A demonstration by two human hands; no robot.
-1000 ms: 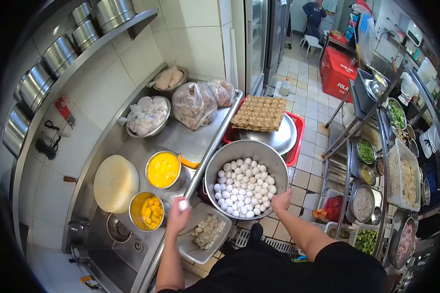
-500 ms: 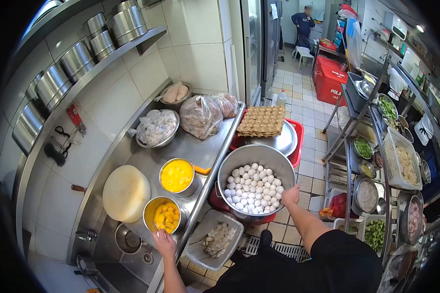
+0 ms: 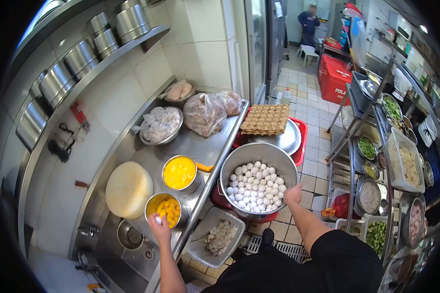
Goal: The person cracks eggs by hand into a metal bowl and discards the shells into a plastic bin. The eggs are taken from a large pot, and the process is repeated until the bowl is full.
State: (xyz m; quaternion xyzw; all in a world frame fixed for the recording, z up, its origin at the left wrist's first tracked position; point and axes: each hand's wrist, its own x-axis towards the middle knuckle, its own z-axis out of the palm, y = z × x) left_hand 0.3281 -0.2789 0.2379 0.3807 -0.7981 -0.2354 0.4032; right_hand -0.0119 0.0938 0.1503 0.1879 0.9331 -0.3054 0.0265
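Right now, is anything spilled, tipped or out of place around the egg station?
Nothing stands out. The big bowl of eggs sits upright, the two yolk pots stand level on the steel counter with no spill showing, and the shell tray sits below the counter edge. The left hand holds an egg at the nearer pot.

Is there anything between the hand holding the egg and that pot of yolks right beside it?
Nothing visible. The left hand holds a white egg at the near rim of the yolk pot, whose top is open.
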